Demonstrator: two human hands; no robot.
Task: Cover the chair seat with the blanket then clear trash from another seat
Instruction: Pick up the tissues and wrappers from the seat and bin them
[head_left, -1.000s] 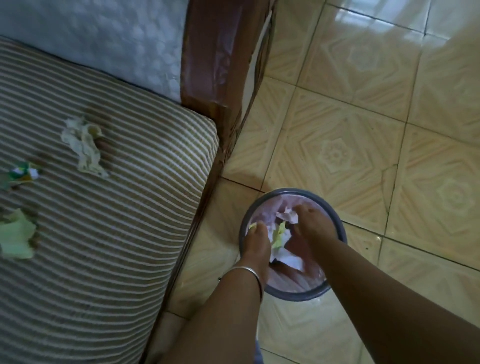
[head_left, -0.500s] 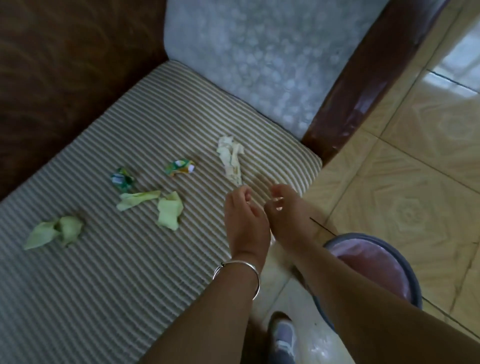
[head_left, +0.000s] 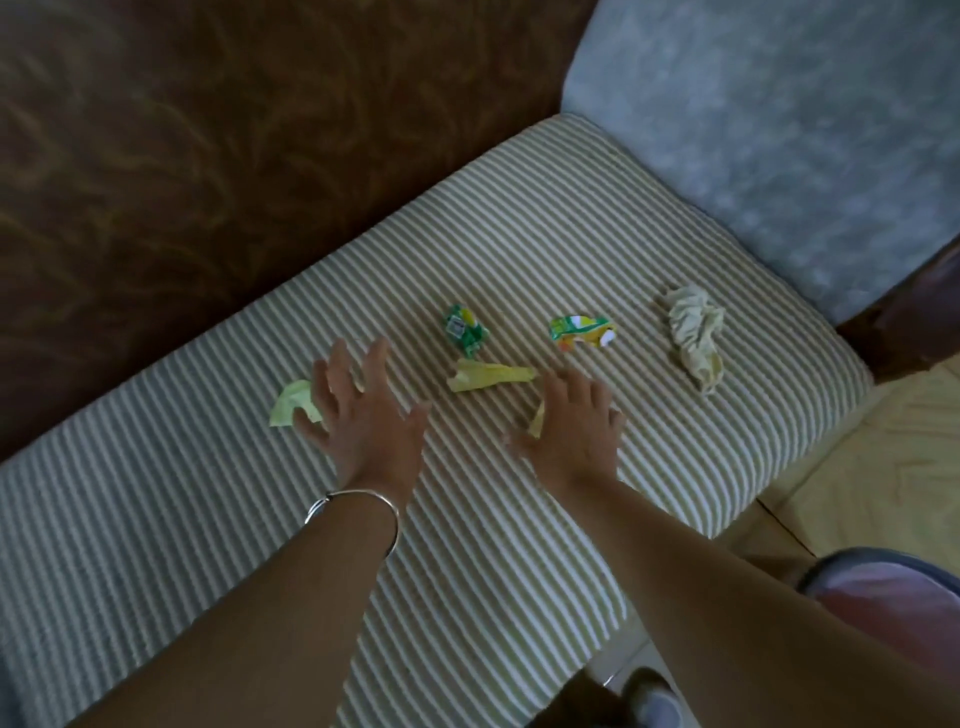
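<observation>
Near edge first: shoe (head_left: 652, 699) on the tile, bin (head_left: 857, 557) with pink liner at lower right, just beside the seat corner. Both forearms reach out over the striped seat cushion (head_left: 519, 249), bangle (head_left: 374, 496) on the left wrist. Left hand (head_left: 363, 415) is palm down with fingers splayed wide and grips nothing, its fingertips over a pale green scrap (head_left: 291, 408). Right hand (head_left: 571, 431) is also flat and spread and holds nothing, covering most of a second yellow-green scrap (head_left: 537, 415). Can't tell whether either hand is touching yet. Between the hands lies a twisted yellow-green scrap (head_left: 488, 375). Beyond it are a green wrapper (head_left: 464, 332), a yellow-green wrapper (head_left: 582, 332) and, further right, a crumpled white tissue (head_left: 693, 332), all loose on the cushion. Furthest back are the blue-grey back cushion (head_left: 779, 130) and a brown patterned fabric (head_left: 208, 130), probably the blanket on the neighbouring seat, though it is blurred. Delta: a second ago both hands were down in the bin dumping a load. Half a second ago they were together at the cushion edge. Now they are apart, each over its own scrap. The litter layout matches the previous frame and nothing new has been lifted. Read: one batch is binned, a two-handed grab is starting, and several pieces remain, so the trash step looks partway done.
</observation>
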